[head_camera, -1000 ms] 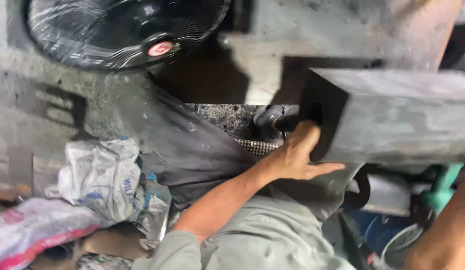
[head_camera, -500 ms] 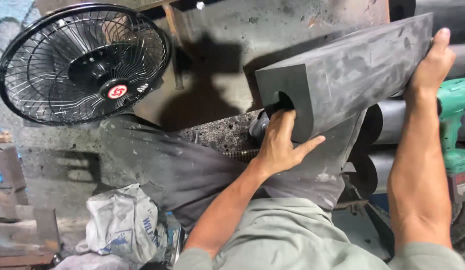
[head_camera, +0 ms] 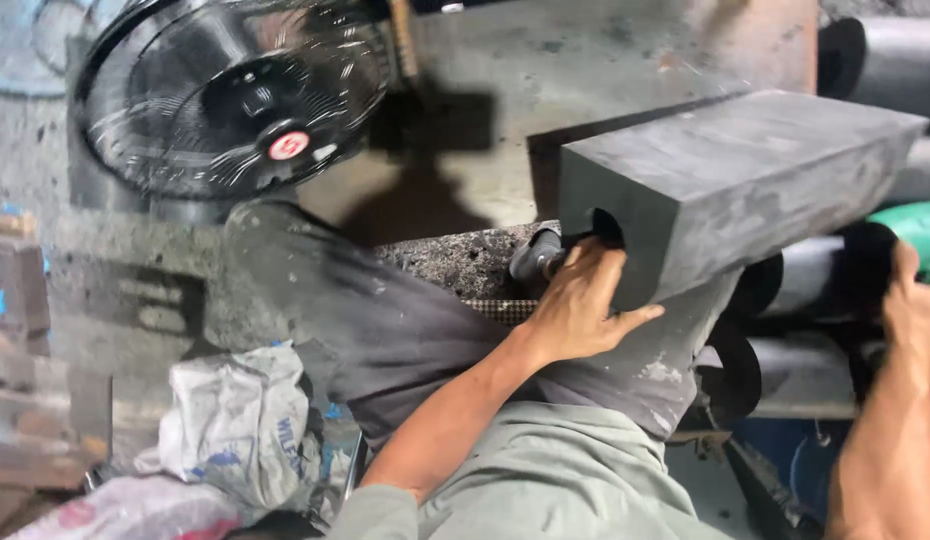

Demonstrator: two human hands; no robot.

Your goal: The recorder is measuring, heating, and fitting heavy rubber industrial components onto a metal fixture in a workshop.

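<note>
- Here the dark grey block (head_camera: pixel 745 190) sits tilted at centre right, its near end over the person's lap.
- Left hand (head_camera: pixel 580 305) cups that end, grip closed on the block beside its round hole.
- Right hand (head_camera: pixel 915 300) rests below the far end; its grip cannot be told.
- Fan (head_camera: pixel 235 95) stands well apart, far left.
- Block looks matte, square-edged.

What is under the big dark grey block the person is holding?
Under the grey block, the left hand grips its holed end. Below lie the person's grey trouser leg and black tubes. The right hand sits near the far end; what carries that end is hidden.
</note>
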